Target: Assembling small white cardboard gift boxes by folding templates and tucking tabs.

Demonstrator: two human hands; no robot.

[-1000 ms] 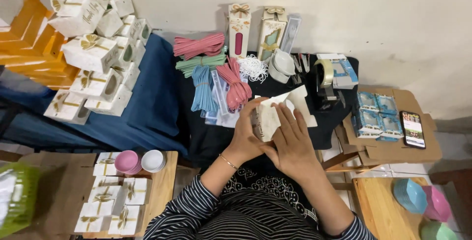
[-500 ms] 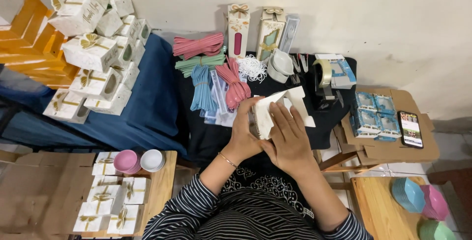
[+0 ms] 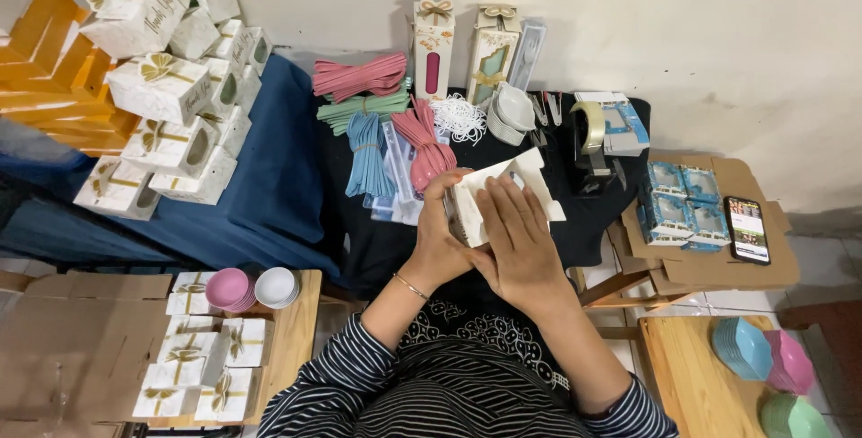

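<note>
Both hands worked one white cardboard box (image 3: 503, 197) over the black cloth (image 3: 575, 223): the left hand (image 3: 442, 236) was curled around its left side, gripping it, while the right hand (image 3: 519, 240) lay flat and open, fingers spread, pressed on its front. Just beyond the box lay four bundles of strips, one pink bundle (image 3: 359, 74) and one green bundle (image 3: 364, 108) lying crosswise, one blue bundle (image 3: 364, 155) and a second pink bundle (image 3: 424, 146) pointing toward the person, with two tall window boxes (image 3: 462, 48) standing at the wall. One tape dispenser (image 3: 590, 137) sat right of the box, one phone (image 3: 747, 229) lay on the cardboard flap, and one pink bowl stack (image 3: 228, 288) and one white bowl stack (image 3: 276, 286) stood side by side on the wooden stand at lower left.
</note>
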